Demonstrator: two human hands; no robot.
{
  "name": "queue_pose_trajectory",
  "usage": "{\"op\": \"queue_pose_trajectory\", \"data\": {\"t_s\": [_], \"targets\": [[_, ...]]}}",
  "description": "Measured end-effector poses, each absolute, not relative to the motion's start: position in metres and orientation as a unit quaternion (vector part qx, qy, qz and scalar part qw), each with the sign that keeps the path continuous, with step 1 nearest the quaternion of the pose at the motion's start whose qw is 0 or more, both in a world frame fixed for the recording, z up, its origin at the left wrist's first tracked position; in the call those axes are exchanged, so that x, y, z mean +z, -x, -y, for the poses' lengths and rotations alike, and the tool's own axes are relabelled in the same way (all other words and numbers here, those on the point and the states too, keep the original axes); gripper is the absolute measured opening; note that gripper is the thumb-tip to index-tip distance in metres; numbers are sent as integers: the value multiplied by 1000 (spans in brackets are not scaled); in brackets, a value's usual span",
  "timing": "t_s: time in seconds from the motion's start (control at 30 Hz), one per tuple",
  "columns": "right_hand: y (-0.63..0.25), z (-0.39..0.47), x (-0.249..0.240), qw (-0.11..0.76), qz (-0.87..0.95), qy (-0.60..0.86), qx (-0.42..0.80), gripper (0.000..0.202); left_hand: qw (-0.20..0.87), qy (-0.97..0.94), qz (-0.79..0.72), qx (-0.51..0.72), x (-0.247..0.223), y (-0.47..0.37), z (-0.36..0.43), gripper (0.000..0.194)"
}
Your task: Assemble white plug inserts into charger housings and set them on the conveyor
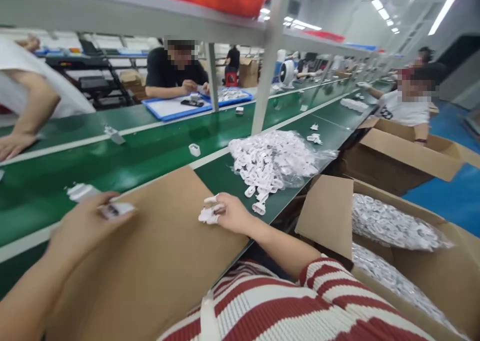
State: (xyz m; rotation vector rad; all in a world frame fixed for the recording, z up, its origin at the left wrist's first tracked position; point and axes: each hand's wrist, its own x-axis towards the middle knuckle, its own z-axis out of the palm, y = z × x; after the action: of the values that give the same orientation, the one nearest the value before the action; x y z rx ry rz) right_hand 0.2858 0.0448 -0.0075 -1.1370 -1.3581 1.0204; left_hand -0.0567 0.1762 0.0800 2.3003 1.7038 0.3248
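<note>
My left hand (80, 226), slightly blurred, is closed on a small white plastic charger housing (117, 210) with a dark opening, above the left part of a brown cardboard sheet (161, 261). Just past its knuckles is another white piece (80, 192) with thin prongs; whether the hand touches it I cannot tell. Over the sheet's right part, my right hand (234, 213) has white covers on its fingertips and pinches a small white plastic part (207, 215). Right of it, a heap of white oval plastic shells (275, 156) spills from a clear bag onto the green bench.
A green conveyor belt (157, 151) carries scattered white pieces, among them a white shell (194, 149). A metal post (268, 66) rises behind the heap. At my right stands an open carton (326, 211) with bagged white parts. Co-workers sit across the belt and further right.
</note>
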Motion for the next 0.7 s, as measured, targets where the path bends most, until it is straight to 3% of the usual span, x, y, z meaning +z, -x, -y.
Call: {"op": "queue_pose_trajectory", "data": {"t_s": [0.07, 0.13, 0.33, 0.43, 0.6, 0.7], "targets": [[-282, -44, -9, 510, 556, 495, 430, 23, 145, -818, -537, 148, 64, 30, -147, 44], [-279, -42, -8, 515, 536, 508, 435, 20, 199, -833, -493, 150, 51, 6, -124, 44], [-268, -40, 14, 557, 394, 486, 546, 42, 484, -740, -438, 163, 31, -23, -91, 58], [-260, -41, 17, 542, 412, 494, 541, 57, 473, -743, -437, 182, 23, -26, -84, 50], [-247, -40, 18, 473, 656, 492, 323, 26, 421, -750, -443, 253, 6, -30, -78, 48], [-242, -42, 24, 379, 774, 473, 183, 36, 444, -737, -430, 275, 2, -31, -75, 40]]}}
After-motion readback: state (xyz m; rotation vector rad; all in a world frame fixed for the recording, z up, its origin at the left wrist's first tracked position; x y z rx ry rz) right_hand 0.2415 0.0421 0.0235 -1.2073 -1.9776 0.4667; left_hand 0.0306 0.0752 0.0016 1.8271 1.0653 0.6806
